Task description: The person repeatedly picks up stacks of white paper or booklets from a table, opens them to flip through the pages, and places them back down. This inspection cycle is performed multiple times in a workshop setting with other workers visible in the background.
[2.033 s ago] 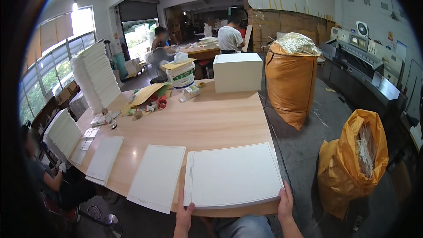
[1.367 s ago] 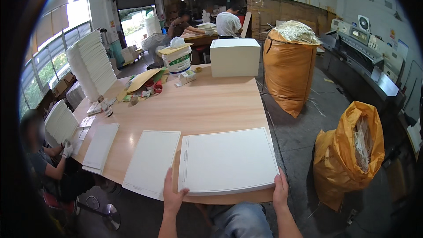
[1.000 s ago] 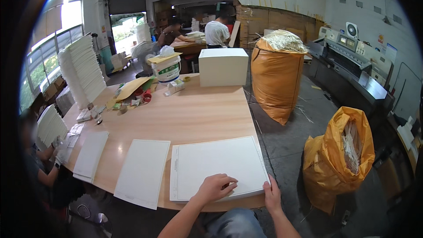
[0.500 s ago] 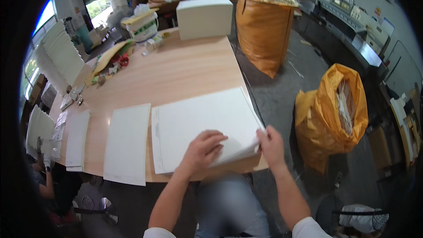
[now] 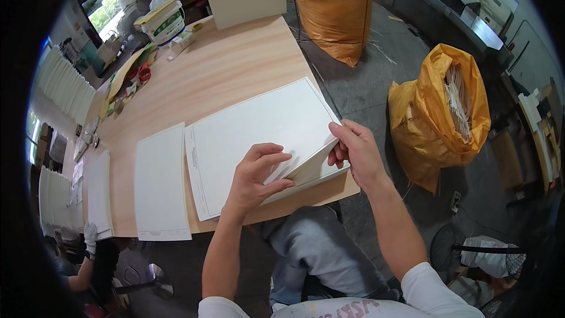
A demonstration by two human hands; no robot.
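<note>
Raised paper point(image 5: 313, 161): is gripped at its corner by the right hand point(image 5: 356, 152).
Left hand point(image 5: 256, 176): is held half open, fingers spread, beside that fold.
White stack point(image 5: 253, 123): is seen beneath the left hand.

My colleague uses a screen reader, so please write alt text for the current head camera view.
A person's right hand pinches the raised near-right corner of white paper above a paper stack, while the left hand curves beside the raised edge. More white sheets lie leftward on the wood-coloured table; an open orange sack stands to its right.
</note>
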